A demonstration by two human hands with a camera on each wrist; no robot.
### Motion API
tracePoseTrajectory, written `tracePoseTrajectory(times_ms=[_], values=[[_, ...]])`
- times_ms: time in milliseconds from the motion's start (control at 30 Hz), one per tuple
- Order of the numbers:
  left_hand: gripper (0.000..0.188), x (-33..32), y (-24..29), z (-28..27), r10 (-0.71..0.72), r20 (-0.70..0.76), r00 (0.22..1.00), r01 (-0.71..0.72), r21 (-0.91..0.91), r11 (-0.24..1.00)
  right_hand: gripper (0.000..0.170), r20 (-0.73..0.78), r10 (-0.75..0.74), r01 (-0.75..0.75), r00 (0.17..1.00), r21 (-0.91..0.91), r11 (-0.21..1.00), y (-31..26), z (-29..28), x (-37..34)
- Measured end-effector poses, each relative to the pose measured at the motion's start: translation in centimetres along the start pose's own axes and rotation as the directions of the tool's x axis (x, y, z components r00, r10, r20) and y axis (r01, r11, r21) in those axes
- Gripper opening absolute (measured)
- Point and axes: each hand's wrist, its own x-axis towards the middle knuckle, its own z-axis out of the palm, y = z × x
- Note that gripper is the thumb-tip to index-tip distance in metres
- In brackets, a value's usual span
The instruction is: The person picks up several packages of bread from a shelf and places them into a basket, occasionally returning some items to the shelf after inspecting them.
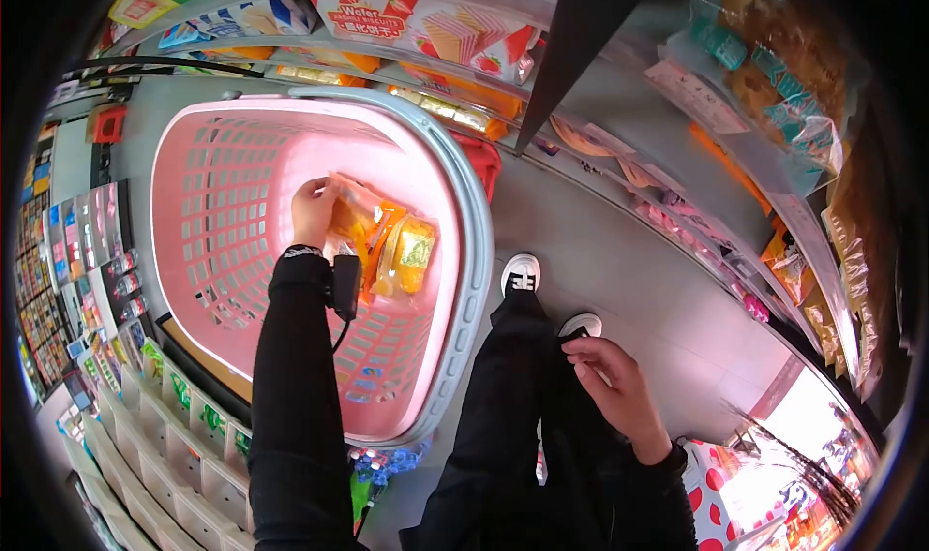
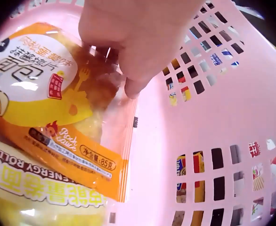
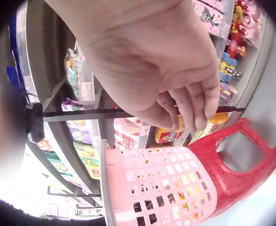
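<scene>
Inside a pink plastic shopping basket point(image 1: 179, 164), my left hand point(image 1: 312, 214) pinches the edge of an orange bread packet point(image 2: 48, 89). That packet lies against a second, yellow-labelled packet of bread rolls point(image 1: 416, 246) on the basket's floor. In the left wrist view, my fingertips are partly hidden behind the hand, along the packet's side seam. My right hand point(image 1: 619, 396) hangs loosely over my legs, holding nothing, its fingers slightly bent. The right wrist view shows its palm above the basket's outer side.
A grey handle point(image 1: 474, 251) rests along the basket's rim. Beside the basket stands a red plastic stool-like piece point(image 3: 211, 150). Shelves with wafer biscuits point(image 1: 416, 29) and bagged bread point(image 1: 774, 77) line the far and right sides; white divided bins point(image 1: 164, 454) stand at left.
</scene>
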Motion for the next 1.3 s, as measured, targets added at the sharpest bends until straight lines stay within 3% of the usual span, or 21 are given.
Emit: tracePoseTrajectory(times_ms=[67,100,200,400,467,533,600,700,767,800,867,933,1000,1067,1100,1133,1167,1200,1233,1267,1300], values=[[0.018,-0.2,0.1,-0.9,-0.031,0.087,0.996,0.047,-0.188,0.981,0.021,0.014,-0.020,0.020,1.000,-0.025,0.999,-0.2,0.4,0.2],[0.018,0.0,0.0,-1.7,-0.028,0.084,0.996,0.043,-0.185,0.982,0.021,0.015,-0.023,0.024,1.000,-0.021,0.999,-0.3,0.5,0.3],[0.011,-1.4,2.1,-4.0,0.057,0.229,0.972,0.036,-0.383,0.923,0.021,0.017,-0.061,0.061,0.998,-0.051,0.997,-0.5,1.0,0.6],[0.005,-5.9,6.1,-8.4,0.181,0.178,0.967,-0.049,-0.569,0.821,0.021,0.027,-0.146,0.147,0.989,-0.039,0.988,-1.5,1.2,0.6],[0.004,-6.6,6.1,-10.0,0.279,0.109,0.954,-0.158,-0.607,0.779,0.021,0.053,-0.144,0.146,0.988,-0.047,0.988,-1.8,1.1,0.4],[0.005,-8.5,8.2,-10.6,0.301,0.058,0.952,-0.207,-0.602,0.771,0.021,0.058,-0.147,0.150,0.987,-0.044,0.988,-2.2,1.0,0.0],[0.006,-10.0,9.7,-11.7,0.415,-0.044,0.909,-0.367,-0.557,0.745,0.021,0.062,-0.151,0.154,0.987,-0.041,0.987,-2.7,0.9,-0.5],[0.006,-14.4,15.2,-12.0,0.505,-0.129,0.853,-0.519,-0.292,0.803,0.023,0.107,-0.195,0.201,0.975,-0.048,0.978,-4.7,0.7,-1.2],[0.008,-17.5,19.0,-11.5,0.609,-0.133,0.782,-0.623,-0.200,0.756,0.026,0.129,-0.386,0.389,0.913,0.005,0.921,-7.0,0.8,-1.6],[0.010,-19.2,20.7,-11.1,0.650,-0.133,0.748,-0.663,-0.207,0.720,0.026,0.121,-0.395,0.398,0.911,-0.001,0.917,-8.3,0.8,-1.7],[0.012,-22.3,23.5,-9.7,0.722,-0.132,0.679,-0.734,-0.148,0.663,0.037,0.102,-0.632,0.637,0.769,-0.027,0.771,-11.2,0.4,-2.0],[0.013,-25.1,25.7,-8.2,0.816,-0.010,0.578,-0.815,-0.061,0.576,0.044,0.131,-0.680,0.691,0.721,-0.067,0.720,-13.9,-0.6,-2.9],[0.012,-28.0,27.5,-5.6,0.829,0.070,0.555,-0.757,-0.370,0.538,0.051,0.161,-0.725,0.742,0.670,-0.104,0.663,-15.4,-2.0,-4.7],[0.009,-29.4,28.7,-2.9,0.874,0.193,0.447,-0.708,-0.521,0.477,0.062,0.293,-0.562,0.605,0.774,-0.076,0.793,-15.6,-4.6,-7.0],[0.008,-29.8,29.0,-1.7,0.868,0.248,0.430,-0.737,-0.459,0.496,0.069,0.340,-0.506,0.562,0.792,-0.085,0.823,-15.0,-6.1,-7.9],[0.005,-30.6,29.4,0.7,0.864,0.221,0.452,-0.627,-0.610,0.484,0.069,0.330,-0.509,0.566,0.795,-0.098,0.819,-14.3,-7.1,-8.8],[0.005,-31.3,29.7,2.5,0.895,0.228,0.383,-0.731,-0.518,0.444,0.069,0.255,-0.473,0.481,0.843,0.034,0.876,-13.4,-8.0,-9.7],[0.005,-31.8,30.0,4.6,0.894,0.271,0.357,-0.717,-0.534,0.448,0.070,0.187,-0.419,0.390,0.889,0.174,0.904,-12.4,-8.7,-10.3],[0.004,-32.7,30.3,6.4,0.859,0.353,0.371,-0.716,-0.480,0.507,0.070,0.177,-0.409,0.382,0.895,0.167,0.909,-11.1,-9.3,-10.5],[0.004,-32.6,30.2,8.1,0.804,0.505,0.315,-0.753,-0.382,0.535,0.067,0.105,-0.412,0.404,0.905,0.090,0.910,-9.6,-9.7,-10.4],[0.004,-33.1,29.8,10.4,0.826,0.475,0.303,-0.777,-0.379,0.503,0.064,0.035,-0.419,0.418,0.907,0.014,0.908,-8.1,-10.0,-10.1]])
